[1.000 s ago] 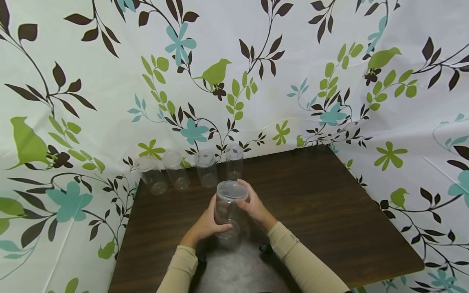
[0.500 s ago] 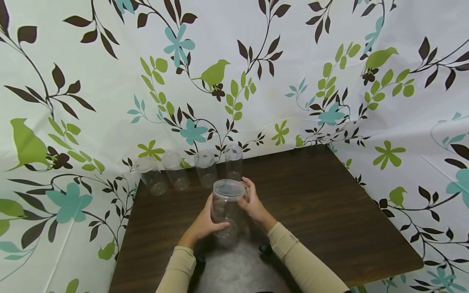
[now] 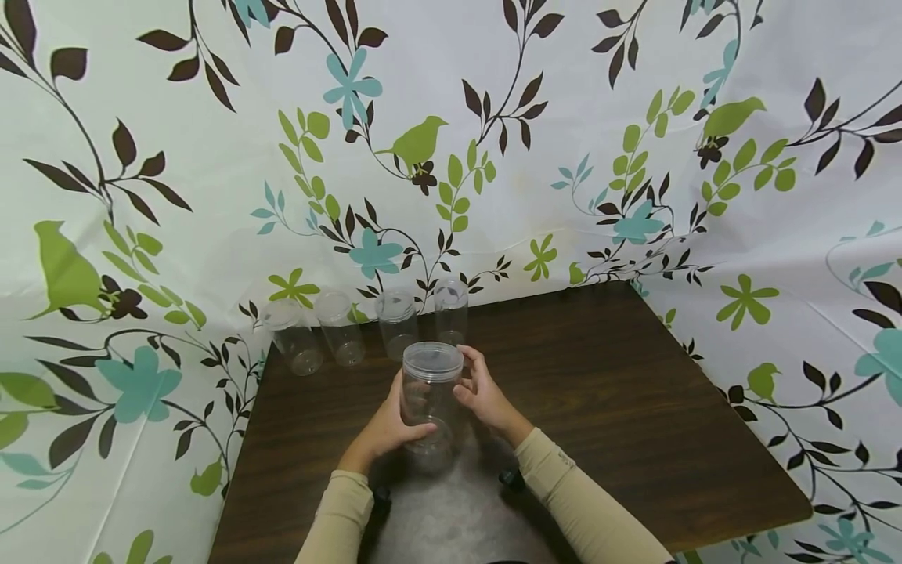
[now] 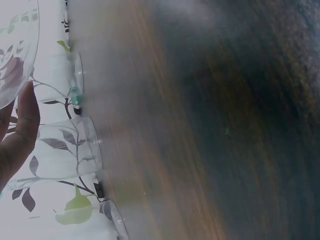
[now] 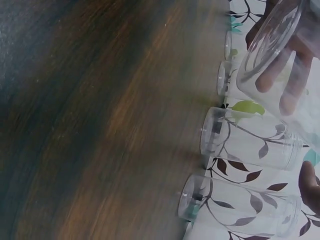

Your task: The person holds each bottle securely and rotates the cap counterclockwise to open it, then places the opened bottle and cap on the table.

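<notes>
A clear plastic jar (image 3: pixel 428 407) with a translucent screw lid (image 3: pixel 433 360) is held upright over the near part of the table. My left hand (image 3: pixel 380 429) grips its body from the left, thumb across the front near the bottom. My right hand (image 3: pixel 492 401) is at the upper right of the jar, its thumb in front and curled fingers at the lid's edge. In the right wrist view, fingers show through the wall of the tilted-looking jar (image 5: pixel 270 55). The left wrist view catches only part of the jar (image 4: pixel 17 45), with a finger (image 4: pixel 27 115) against it.
Several similar clear jars, including a leftmost one (image 3: pixel 296 345) and a rightmost one (image 3: pixel 452 309), stand in a row along the back left of the dark wooden table (image 3: pixel 599 407). Behind them hangs a patterned curtain (image 3: pixel 521 188).
The jar has shifted slightly left and up in the head view, together with my left hand. My right hand stays at nearly the same place beside the lid.
</notes>
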### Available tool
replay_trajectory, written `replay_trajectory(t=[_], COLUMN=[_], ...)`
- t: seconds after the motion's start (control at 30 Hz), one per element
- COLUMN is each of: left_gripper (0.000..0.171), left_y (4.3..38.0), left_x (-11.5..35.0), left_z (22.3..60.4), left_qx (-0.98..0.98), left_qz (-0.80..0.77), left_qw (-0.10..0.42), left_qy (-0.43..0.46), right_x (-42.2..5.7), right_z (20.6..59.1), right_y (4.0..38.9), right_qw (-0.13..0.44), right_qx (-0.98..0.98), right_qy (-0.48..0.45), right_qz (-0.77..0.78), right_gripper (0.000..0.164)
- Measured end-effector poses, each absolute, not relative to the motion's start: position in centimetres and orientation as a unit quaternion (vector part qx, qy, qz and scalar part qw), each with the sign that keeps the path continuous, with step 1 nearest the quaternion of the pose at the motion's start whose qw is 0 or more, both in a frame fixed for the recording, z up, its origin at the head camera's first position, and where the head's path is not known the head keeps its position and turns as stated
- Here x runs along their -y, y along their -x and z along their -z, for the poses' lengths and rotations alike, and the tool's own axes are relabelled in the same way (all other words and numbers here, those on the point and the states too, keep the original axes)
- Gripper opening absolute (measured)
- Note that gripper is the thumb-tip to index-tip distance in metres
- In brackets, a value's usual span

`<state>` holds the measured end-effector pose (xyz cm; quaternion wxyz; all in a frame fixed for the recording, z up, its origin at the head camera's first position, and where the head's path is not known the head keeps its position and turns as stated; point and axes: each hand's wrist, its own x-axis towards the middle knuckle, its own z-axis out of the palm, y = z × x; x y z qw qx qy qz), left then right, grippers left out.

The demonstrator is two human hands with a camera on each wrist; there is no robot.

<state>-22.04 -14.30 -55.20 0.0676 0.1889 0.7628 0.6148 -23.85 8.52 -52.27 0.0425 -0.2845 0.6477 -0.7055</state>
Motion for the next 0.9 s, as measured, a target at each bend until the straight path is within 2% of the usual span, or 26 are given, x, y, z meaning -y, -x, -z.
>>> replay_trajectory(t=[0.17,0.4,0.63,0.77,0.9], left_gripper=[0.12,0.122,0.12,0.119,0.119], left_y=[21.89,21.73,21.76,21.73,21.82], left_x=[14.23,13.91,13.87,14.1,14.47], left_z=[55.04,55.27,55.54,55.51,55.55], left_qx=[-0.767,-0.787,-0.776,-0.766,-0.763], left_qz=[-0.603,-0.575,-0.589,-0.606,-0.614], left_qw=[0.069,0.067,0.056,0.051,0.049], left_qy=[-0.207,-0.212,-0.216,-0.209,-0.197], right_x=[-8.24,-7.95,-7.82,-7.75,-7.72], right_z=[52.27,52.7,52.62,52.85,52.97], right_y=[23.93,24.07,24.13,24.16,24.09], right_qw=[0.062,0.07,0.08,0.055,0.016], right_qx=[-0.645,-0.634,-0.622,-0.621,-0.619], right_qy=[0.283,0.255,0.24,0.241,0.236], right_qz=[0.707,0.726,0.741,0.744,0.749], right_gripper=[0.105,0.098,0.104,0.1,0.086])
